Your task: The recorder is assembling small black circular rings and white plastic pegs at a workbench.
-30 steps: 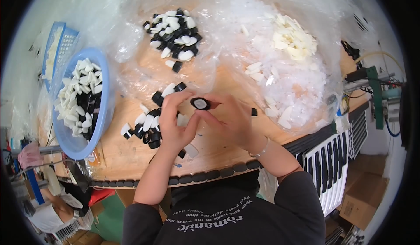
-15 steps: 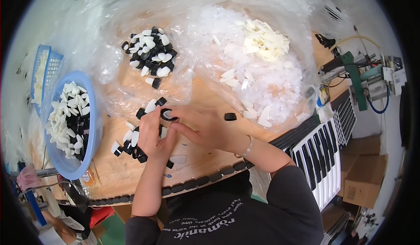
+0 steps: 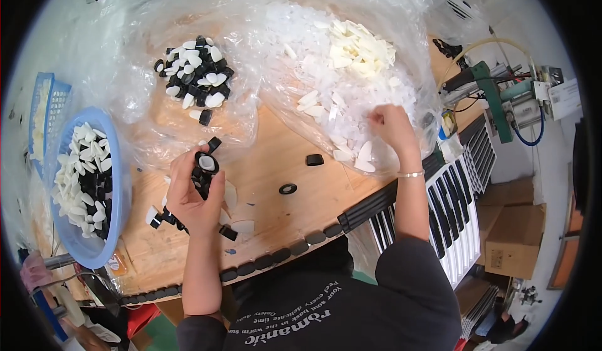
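Note:
My left hand [image 3: 193,191] is closed around a round black cap-like piece [image 3: 206,162] with a white inside, held a little above the table. More black pieces and white ones lie beneath and beside that hand, partly hidden by it. My right hand [image 3: 394,128] reaches over a spread of thin translucent plastic pieces [image 3: 404,94], its fingers curled together at the pile. Whatever they pinch is too small to make out. Near that hand lie several cream-white flat pieces [image 3: 364,158]. A black ring [image 3: 288,188] and a short black cap [image 3: 315,160] rest on the wood between my hands.
Crumpled clear plastic sheeting [image 3: 244,88] covers the far table, under a heap of black-and-white pieces [image 3: 197,70] and a cream pile [image 3: 360,49]. At left stand a blue oval basin [image 3: 119,182] of similar pieces and a blue basket [image 3: 59,100]. A green-armed machine [image 3: 492,100] stands right.
My right hand has left my left hand and moved right and away to the translucent pieces. My left hand now holds the black piece alone, and a black ring shows on the table.

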`<action>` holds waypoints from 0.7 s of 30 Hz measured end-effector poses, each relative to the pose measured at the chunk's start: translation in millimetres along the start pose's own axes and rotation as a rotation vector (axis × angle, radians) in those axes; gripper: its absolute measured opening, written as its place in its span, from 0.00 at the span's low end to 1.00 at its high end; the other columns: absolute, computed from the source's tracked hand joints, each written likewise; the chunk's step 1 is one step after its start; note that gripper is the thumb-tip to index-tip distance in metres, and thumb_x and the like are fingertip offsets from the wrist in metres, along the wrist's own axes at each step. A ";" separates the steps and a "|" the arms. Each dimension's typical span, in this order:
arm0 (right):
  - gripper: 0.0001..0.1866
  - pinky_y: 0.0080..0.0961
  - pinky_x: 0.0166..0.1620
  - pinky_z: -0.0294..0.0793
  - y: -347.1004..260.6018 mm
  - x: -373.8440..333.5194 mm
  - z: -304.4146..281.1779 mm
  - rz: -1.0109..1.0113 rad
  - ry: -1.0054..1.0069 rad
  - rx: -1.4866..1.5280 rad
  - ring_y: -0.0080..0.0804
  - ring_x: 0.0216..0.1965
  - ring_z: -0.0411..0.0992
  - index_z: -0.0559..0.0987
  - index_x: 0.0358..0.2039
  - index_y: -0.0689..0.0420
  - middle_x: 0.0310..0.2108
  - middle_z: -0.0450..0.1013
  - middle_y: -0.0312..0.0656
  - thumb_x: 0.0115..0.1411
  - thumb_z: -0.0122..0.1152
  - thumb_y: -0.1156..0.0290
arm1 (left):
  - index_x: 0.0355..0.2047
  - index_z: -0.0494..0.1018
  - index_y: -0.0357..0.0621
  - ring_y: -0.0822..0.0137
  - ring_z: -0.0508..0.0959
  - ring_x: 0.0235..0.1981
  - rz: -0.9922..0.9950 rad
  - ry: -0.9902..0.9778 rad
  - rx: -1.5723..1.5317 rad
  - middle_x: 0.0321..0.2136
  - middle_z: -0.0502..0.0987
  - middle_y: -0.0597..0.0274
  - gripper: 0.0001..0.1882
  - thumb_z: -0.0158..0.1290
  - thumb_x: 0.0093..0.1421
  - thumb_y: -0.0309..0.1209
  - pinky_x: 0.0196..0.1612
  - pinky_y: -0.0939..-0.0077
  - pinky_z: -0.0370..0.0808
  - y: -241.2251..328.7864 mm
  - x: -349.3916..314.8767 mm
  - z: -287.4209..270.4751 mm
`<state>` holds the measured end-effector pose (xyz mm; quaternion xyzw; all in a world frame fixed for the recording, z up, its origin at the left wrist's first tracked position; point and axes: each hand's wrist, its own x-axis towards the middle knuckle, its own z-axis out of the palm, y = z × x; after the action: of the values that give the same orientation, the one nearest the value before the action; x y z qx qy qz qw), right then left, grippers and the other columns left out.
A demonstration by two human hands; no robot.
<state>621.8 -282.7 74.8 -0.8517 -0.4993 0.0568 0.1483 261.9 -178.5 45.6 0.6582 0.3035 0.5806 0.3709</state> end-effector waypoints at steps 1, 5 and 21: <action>0.05 0.29 0.33 0.75 1.1 -4.6 2.8 -0.007 -0.002 -0.002 0.41 0.26 0.76 0.80 0.25 0.64 0.21 0.75 0.51 0.47 0.63 0.75 | 0.47 0.72 0.31 0.62 0.73 0.43 0.025 -0.031 0.028 0.42 0.77 0.53 0.26 0.57 0.44 0.14 0.49 0.72 0.68 2.7 1.4 -0.5; 0.05 0.34 0.35 0.75 1.5 -20.9 18.9 0.108 -0.117 0.100 0.46 0.28 0.76 0.81 0.23 0.60 0.22 0.76 0.50 0.45 0.63 0.72 | 0.46 0.72 0.32 0.62 0.73 0.43 0.022 -0.081 0.080 0.40 0.78 0.54 0.26 0.58 0.43 0.15 0.48 0.72 0.68 2.6 -0.8 -1.3; 0.09 0.15 0.26 0.73 -176.4 -36.7 36.1 -0.649 -0.038 0.969 0.19 0.23 0.74 0.80 0.38 0.62 0.26 0.77 0.39 0.55 0.60 0.81 | 0.43 0.74 0.34 0.54 0.76 0.38 0.318 -0.163 0.344 0.38 0.78 0.53 0.26 0.65 0.39 0.18 0.42 0.67 0.73 1.4 2.3 7.0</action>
<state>447.7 -226.8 93.2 -0.4889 -0.6543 0.2458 0.5219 269.1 -178.3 47.7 0.7958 0.2597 0.5164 0.1806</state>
